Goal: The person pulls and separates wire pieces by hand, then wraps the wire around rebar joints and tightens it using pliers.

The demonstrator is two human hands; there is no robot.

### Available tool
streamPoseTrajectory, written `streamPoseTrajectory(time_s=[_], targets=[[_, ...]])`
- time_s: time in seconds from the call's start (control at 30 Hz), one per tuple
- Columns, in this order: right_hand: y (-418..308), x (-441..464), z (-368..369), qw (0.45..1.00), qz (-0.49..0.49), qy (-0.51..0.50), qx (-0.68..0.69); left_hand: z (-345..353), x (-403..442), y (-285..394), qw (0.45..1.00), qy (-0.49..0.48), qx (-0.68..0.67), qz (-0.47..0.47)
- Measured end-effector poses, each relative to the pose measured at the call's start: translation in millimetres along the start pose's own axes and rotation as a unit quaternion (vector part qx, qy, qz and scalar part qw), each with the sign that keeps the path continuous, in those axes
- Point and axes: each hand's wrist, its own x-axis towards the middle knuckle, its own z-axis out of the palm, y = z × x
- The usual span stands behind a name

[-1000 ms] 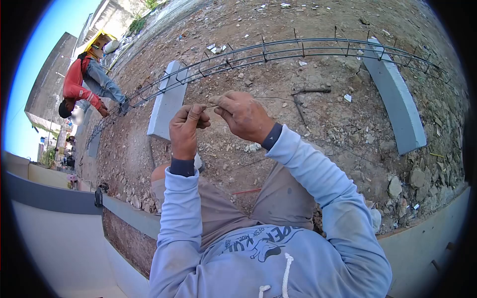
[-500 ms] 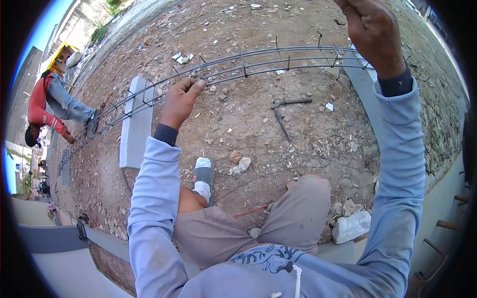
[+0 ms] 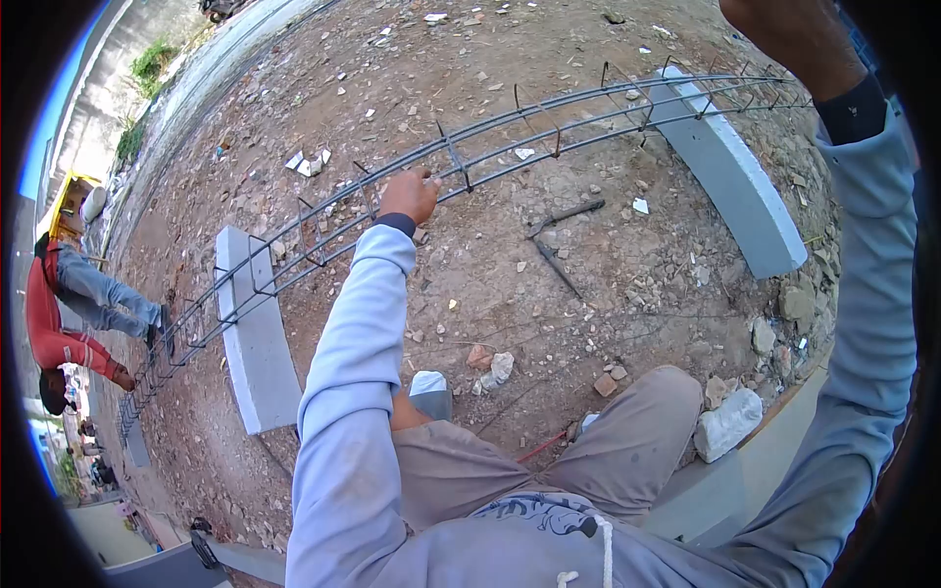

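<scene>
Wore a pale blue-grey sweatshirt [image 3: 461, 559], slightly grubby, with long, loose sleeves [image 3: 351, 412] creased in soft folds along the forearms. Finished at both wrists in snug dark navy cuffs [image 3: 395, 222]. Bore a dark printed design [image 3: 539, 512] on the front, partly lost in the wrinkles, and showed a thick white drawstring [image 3: 607, 551] dangling over the chest. Had on plain greyish-brown shorts [image 3: 461, 464], crumpled at the lap, and grey footwear [image 3: 438, 405], white at the toe.

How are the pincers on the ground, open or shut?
Open: the pincers lie on the dirt, handles spread apart in a wide V.
</scene>
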Motion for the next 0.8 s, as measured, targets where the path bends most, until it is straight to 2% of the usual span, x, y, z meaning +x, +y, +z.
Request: streamPoseTrajectory(time_s=[0.07, 0.1, 0.23, 0.3, 0.37, 0.5, 0.6, 0.73, 0.8], targets=[[-3.5, 6.3, 5.3, 0.998, -0.040, 0.057, -0.004, 21.6, 13.7, -0.6, 0.998, 0.008, 0.045, 0.037], [-6.6, 3.8, 9.8, 0.999, -0.019, 0.036, 0.006, 30.3, 19.9, 0.1, 0.996, 0.012, 0.066, 0.056], [-30.5, -12.4, 44.4, 0.997, 0.055, -0.039, 0.047, 32.7, 35.4, 5.5, 0.999, -0.039, 0.031, 0.023], [-62.7, -27.8, 75.2, 0.995, 0.065, 0.018, 0.079, 41.8, 38.7, -5.8, 0.998, -0.045, 0.000, 0.036], [-99.0, -41.6, 86.3, 0.987, 0.107, -0.085, 0.084, 42.7, 40.3, -14.6, 0.997, -0.052, -0.035, 0.040], [-162.2, -73.0, 108.6, 0.963, 0.135, -0.182, 0.143, 44.6, 42.3, -18.0, 0.991, -0.058, -0.117, 0.011], [-195.5, -83.5, 114.8, 0.954, 0.150, -0.188, 0.179, 44.8, 53.9, -21.6, 0.985, -0.040, -0.169, 0.014], [-220.4, -97.5, 125.3, 0.930, 0.192, -0.235, 0.210, 34.2, 52.6, -20.0, 0.981, -0.104, -0.140, 0.082], [-233.7, -111.6, 137.1, 0.924, 0.220, -0.207, 0.236, 29.0, 45.9, -18.8, 0.979, -0.093, -0.167, 0.076]])
